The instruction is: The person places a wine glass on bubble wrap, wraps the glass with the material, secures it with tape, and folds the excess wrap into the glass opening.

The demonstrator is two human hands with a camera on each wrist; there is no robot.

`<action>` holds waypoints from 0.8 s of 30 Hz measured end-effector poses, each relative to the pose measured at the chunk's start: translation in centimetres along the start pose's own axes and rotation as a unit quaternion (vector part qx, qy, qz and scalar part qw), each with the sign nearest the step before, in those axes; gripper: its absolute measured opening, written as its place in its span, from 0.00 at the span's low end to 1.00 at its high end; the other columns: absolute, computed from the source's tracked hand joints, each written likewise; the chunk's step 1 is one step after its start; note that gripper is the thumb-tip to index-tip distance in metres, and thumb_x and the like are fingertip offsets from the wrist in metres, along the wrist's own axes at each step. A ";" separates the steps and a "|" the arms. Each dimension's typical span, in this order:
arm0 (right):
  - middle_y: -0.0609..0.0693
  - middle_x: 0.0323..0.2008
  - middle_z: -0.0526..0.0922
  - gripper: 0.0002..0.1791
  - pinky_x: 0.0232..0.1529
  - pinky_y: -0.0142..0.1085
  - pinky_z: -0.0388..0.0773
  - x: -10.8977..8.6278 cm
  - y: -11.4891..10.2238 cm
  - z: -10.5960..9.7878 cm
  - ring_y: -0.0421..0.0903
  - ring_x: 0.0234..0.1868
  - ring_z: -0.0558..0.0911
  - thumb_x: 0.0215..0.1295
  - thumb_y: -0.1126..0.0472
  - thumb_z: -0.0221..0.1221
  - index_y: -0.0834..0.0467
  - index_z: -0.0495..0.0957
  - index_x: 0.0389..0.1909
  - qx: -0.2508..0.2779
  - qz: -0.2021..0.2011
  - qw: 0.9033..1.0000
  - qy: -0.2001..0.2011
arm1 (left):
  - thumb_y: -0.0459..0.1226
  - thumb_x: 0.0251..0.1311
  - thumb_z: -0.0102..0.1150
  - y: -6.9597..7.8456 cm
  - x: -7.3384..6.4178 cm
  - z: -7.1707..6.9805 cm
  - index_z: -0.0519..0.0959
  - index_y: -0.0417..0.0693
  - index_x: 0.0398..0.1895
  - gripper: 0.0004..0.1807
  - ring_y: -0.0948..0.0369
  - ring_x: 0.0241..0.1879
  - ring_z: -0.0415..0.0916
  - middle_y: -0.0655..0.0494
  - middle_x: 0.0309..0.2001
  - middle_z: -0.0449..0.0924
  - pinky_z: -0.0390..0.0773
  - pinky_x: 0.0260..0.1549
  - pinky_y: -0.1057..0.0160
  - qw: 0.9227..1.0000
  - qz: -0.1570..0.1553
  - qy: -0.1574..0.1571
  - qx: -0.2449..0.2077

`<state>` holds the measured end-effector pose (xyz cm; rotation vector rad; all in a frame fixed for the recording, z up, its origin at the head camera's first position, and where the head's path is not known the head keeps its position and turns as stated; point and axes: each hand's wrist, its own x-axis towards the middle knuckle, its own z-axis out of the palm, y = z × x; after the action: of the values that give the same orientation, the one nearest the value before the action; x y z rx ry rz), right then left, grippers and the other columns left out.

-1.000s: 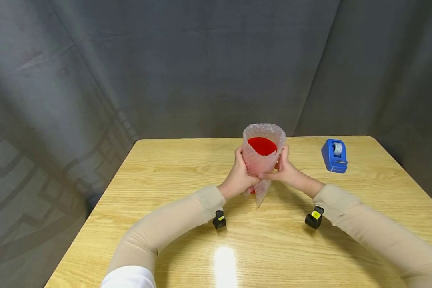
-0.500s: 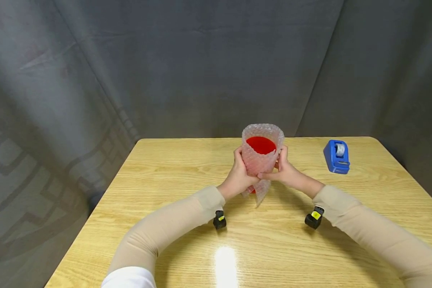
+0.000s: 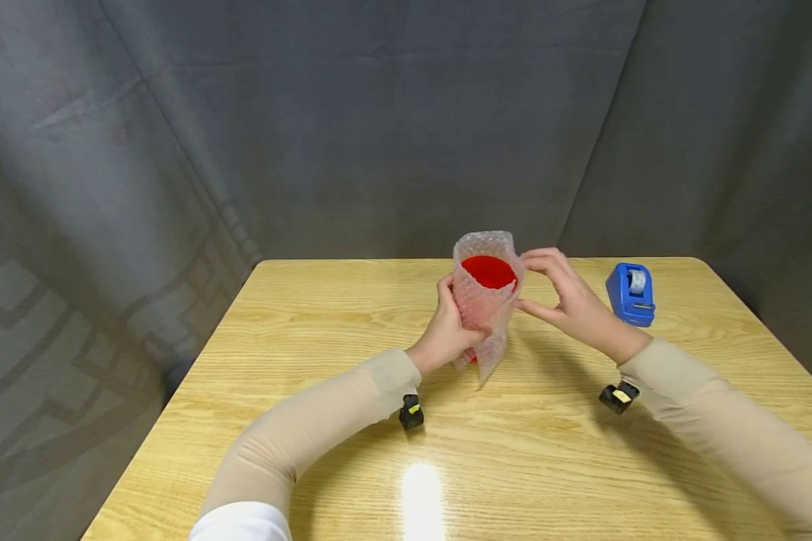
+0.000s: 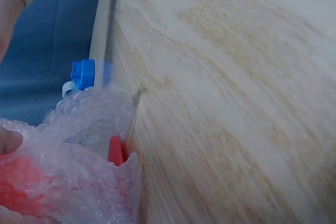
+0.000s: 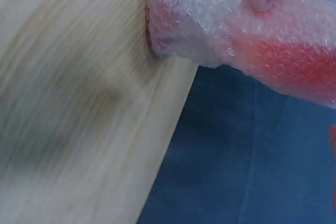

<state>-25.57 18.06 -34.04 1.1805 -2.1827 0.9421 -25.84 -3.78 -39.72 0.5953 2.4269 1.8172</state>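
Bubble wrap [image 3: 477,306] stands rolled upright round a red cup [image 3: 489,272], whose round top shows inside the roll. Lower down, a thin red edge of the cup [image 4: 115,151] pokes out of the wrap in the left wrist view. My left hand [image 3: 449,334] grips the wrapped cup from the left, its thumb across the near side. At the roll's right side is my right hand [image 3: 575,304], thumb and fingers spread apart with their tips at the wrap. Only a sliver of that hand shows in the right wrist view.
A blue tape dispenser [image 3: 631,294] with a roll of clear tape sits at the table's back right, just beyond my right hand. The wooden table [image 3: 352,300] ends at a far edge, with grey curtains [image 3: 406,135] behind.
My right hand has loosened from round the wrapped cup and moved right and up, its thumb leaving the near side. The left hand keeps its grip, and the wrap's upper right rim has shifted.
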 end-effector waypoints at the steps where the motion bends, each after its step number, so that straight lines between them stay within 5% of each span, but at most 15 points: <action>1: 0.60 0.56 0.72 0.37 0.66 0.22 0.62 0.1 0.0 -0.1 0.47 0.60 0.69 0.40 0.78 0.71 0.66 0.71 0.56 -0.017 -0.018 1.000 -0.005 | 0.27 0.49 0.70 0.0 0.0 0.0 0.40 0.59 0.69 0.55 0.56 0.67 0.59 0.54 0.67 0.55 0.64 0.67 0.57 1.000 0.002 0.000 0.002; 8: 0.55 0.50 0.81 0.21 0.70 0.27 0.59 0.6 -0.1 -0.3 0.54 0.56 0.77 0.49 0.76 0.66 0.60 0.80 0.46 -0.061 -0.077 0.993 -0.067 | 0.25 0.47 0.69 -0.3 0.1 0.0 0.39 0.55 0.69 0.55 0.55 0.67 0.60 0.48 0.69 0.53 0.65 0.66 0.57 1.000 0.019 -0.005 0.010; 12: 0.52 0.47 0.83 0.14 0.68 0.39 0.64 1.2 -0.3 -0.6 0.56 0.57 0.77 0.57 0.73 0.63 0.59 0.81 0.44 -0.059 -0.036 0.991 -0.112 | 0.25 0.47 0.69 -0.3 0.1 0.1 0.39 0.54 0.69 0.56 0.55 0.67 0.60 0.48 0.69 0.53 0.65 0.66 0.57 1.000 0.018 -0.006 0.014; 17: 0.47 0.42 0.83 0.10 0.46 0.42 0.81 2.3 -0.9 -0.7 0.44 0.46 0.81 0.65 0.68 0.59 0.55 0.76 0.45 -0.063 0.028 0.985 -0.157 | 0.25 0.47 0.69 -0.3 0.1 0.0 0.38 0.55 0.69 0.56 0.54 0.67 0.60 0.48 0.69 0.53 0.65 0.66 0.56 1.000 0.018 -0.007 0.010; 21: 0.46 0.40 0.80 0.13 0.41 0.39 0.81 2.5 -0.8 -0.3 0.42 0.42 0.80 0.59 0.73 0.62 0.56 0.75 0.40 -0.083 -0.046 0.987 -0.129 | 0.24 0.46 0.68 -0.3 0.1 -0.1 0.38 0.55 0.69 0.56 0.54 0.66 0.61 0.49 0.68 0.53 0.65 0.66 0.57 1.000 0.022 -0.006 0.004; 24: 0.51 0.43 0.78 0.04 0.42 0.38 0.81 2.3 -0.5 -0.1 0.45 0.44 0.80 0.66 0.67 0.58 0.59 0.77 0.39 -0.113 -0.125 0.981 -0.101 | 0.24 0.46 0.68 -0.2 0.1 -0.1 0.39 0.56 0.69 0.56 0.54 0.66 0.60 0.50 0.68 0.53 0.65 0.66 0.56 1.000 0.023 -0.010 -0.002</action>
<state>-26.32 16.75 -32.23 1.4464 -2.1589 0.4746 -26.00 -3.96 -39.90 0.6717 2.4164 1.8234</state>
